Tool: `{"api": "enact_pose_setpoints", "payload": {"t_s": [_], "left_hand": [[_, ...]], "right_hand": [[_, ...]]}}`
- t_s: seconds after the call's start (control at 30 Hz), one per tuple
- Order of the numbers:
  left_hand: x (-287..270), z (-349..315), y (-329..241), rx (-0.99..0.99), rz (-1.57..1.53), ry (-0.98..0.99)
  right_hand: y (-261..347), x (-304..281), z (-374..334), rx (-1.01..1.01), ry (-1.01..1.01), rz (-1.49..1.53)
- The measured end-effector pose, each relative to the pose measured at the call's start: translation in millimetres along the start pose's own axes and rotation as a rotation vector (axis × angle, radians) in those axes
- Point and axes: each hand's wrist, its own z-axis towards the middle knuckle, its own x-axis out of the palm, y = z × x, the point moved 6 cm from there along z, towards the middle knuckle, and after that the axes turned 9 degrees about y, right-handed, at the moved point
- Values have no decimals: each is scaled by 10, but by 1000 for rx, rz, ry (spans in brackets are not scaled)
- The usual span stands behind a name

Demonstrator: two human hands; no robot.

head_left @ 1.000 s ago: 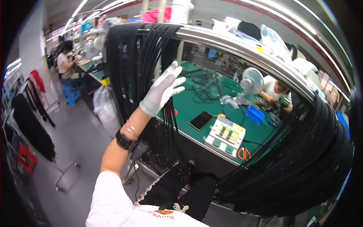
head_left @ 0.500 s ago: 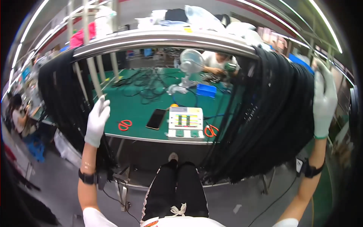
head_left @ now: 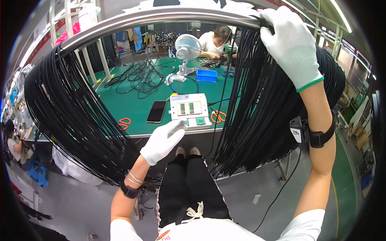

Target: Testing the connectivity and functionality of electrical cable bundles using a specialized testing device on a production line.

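Note:
My right hand (head_left: 295, 50), in a white glove with a green cuff, is raised to the right end of the metal rail (head_left: 161, 15). Its fingers curl over the top of the black cables (head_left: 261, 92) that hang there in a thick bundle. Lower down, my left hand (head_left: 164, 141), also gloved, hovers at the near table edge with its fingers stretched out and nothing in them. It is close to the front of a white tester box (head_left: 189, 109) with a lit screen and green sockets. One loose cable strand hangs down beside the tester.
Another bundle of black cables (head_left: 68, 104) hangs at the rail's left. On the green table (head_left: 132, 116) are a black phone (head_left: 157, 111), two orange-handled scissors (head_left: 124, 123), a fan (head_left: 187, 48), a blue bin (head_left: 206, 75) and tangled cables. A person (head_left: 213, 42) sits beyond.
My right hand has moved left and inward from the bundle's outer side to the rail's end. My left hand has come right and down, from the left bundle to the tester's front.

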Motion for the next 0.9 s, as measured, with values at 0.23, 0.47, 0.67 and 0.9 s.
{"api": "enact_pose_setpoints", "payload": {"t_s": [0.23, 0.47, 0.67, 0.9], "left_hand": [[193, 345, 170, -11, -44, 42], [328, 607, 419, 83, -293, -130], [361, 434, 848, -117, -378, -138], [201, 316, 1033, -198, -471, -214]], "right_hand": [[36, -15, 107, -116, -65, 154], [404, -196, -288, -36, -257, 383], [668, 857, -1105, 378, 113, 668], [1225, 907, -1570, 59, 1065, 789]]}}
